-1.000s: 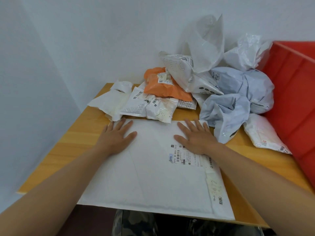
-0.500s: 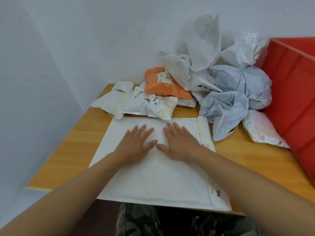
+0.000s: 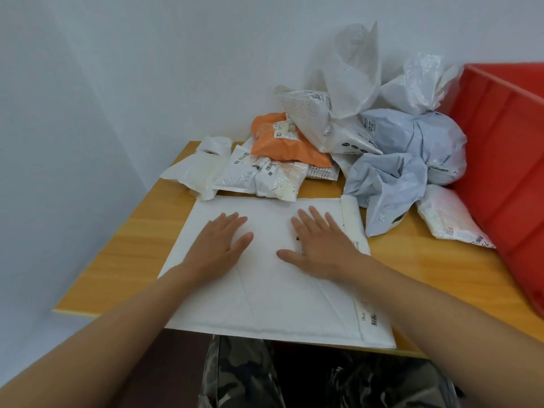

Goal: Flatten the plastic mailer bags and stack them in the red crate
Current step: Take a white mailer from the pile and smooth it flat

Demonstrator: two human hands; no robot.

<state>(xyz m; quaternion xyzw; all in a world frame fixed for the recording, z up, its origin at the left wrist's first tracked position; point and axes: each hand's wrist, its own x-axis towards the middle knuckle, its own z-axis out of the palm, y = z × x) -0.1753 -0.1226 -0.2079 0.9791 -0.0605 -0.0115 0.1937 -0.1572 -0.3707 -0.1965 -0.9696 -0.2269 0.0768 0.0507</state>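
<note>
on the wooden table [image 3: 123, 260], near edge: large white padded mailer [image 3: 265, 290], left hand [image 3: 217, 245] and right hand [image 3: 318, 245] flat on it, fingers spread, gripping nothing. best smoothed outward from centre (crumpled mailers heaped behind). red crate [image 3: 506, 172] at right. printed strip unreadable, maybe "19".

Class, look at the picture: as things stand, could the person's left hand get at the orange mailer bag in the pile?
Probably yes. The left hand lies flat on the big white mailer, holding nothing. The orange mailer bag lies beyond it, its top showing, with only low white bags between them to reach over.
</note>
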